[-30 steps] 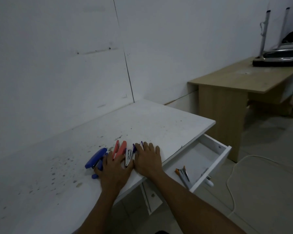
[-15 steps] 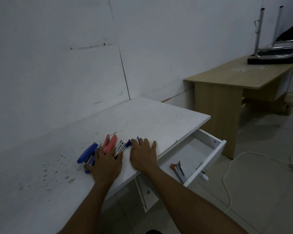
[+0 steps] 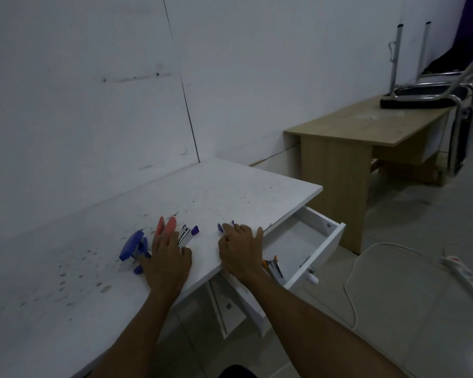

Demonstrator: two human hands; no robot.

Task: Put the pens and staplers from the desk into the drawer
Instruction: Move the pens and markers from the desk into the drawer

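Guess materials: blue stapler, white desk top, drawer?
Blue stapler: likely moulded plastic shell, smooth, with shiny metal showing beneath. White desk top: looks like matte laminated board, thin flat edge, dark specks on the surface. Drawer: probably the same white board, with visible screw heads.

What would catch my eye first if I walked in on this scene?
Probably the splash of colour on the white desk: a blue stapler and a pink stapler under the left hand. Next, the open drawer at the desk's right, beside the right hand, with some items already inside.
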